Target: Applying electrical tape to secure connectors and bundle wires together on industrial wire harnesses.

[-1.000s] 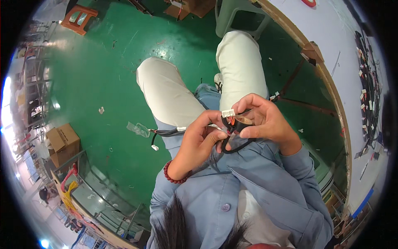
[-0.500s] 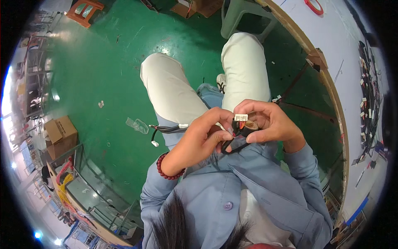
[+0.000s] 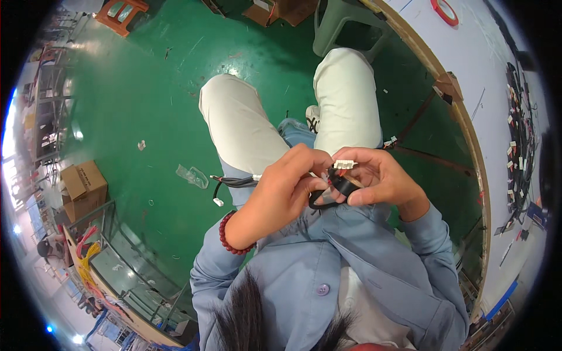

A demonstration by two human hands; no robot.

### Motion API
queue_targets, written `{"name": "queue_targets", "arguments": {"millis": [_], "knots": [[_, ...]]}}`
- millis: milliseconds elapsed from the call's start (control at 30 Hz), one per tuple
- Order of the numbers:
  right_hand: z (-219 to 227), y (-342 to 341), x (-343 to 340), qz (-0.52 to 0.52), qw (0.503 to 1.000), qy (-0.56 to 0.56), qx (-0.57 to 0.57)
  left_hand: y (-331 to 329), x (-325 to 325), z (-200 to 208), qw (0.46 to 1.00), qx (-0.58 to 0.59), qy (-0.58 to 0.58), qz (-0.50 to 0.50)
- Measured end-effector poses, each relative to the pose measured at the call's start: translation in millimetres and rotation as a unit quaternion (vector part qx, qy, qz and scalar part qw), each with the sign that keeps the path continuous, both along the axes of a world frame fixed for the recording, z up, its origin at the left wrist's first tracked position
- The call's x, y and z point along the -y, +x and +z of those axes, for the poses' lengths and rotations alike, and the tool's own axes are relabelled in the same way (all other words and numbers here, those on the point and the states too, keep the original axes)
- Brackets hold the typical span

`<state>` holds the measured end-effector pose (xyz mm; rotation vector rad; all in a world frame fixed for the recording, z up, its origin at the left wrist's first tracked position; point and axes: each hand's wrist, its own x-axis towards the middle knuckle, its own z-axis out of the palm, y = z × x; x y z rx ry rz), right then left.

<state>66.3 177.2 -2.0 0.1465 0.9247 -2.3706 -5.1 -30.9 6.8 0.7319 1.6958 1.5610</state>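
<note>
Two hands [image 3: 281,196] [image 3: 391,182] pinched closed, left on black cable [image 3: 324,206], right on tape roll [image 3: 345,186]

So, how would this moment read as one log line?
left hand: at cable | right hand: holding tape roll | connector: near tape roll

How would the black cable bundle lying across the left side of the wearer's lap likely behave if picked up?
The black cable bundle would probably flop, as its slender side branch already bends away. It seems likely light, being thin wires with small connectors. The white connector at that branch's end might swing or snag.
</note>
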Motion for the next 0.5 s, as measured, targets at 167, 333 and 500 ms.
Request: {"name": "queue_targets", "arguments": {"millis": [167, 333, 500], "knots": [[7, 12, 11, -0.061, 0.995, 0.078, -0.007, 3, -2, 8, 0.996, -0.078, -0.008, 0.032], [17, 11, 11, -0.108, 0.989, 0.102, 0.022, 2, 3, 8, 0.997, 0.063, -0.036, 0.015], [34, 7, 11, -0.132, 0.976, 0.168, 0.03, -3, 8, 1, 0.983, 0.158, -0.055, 0.074]]}}
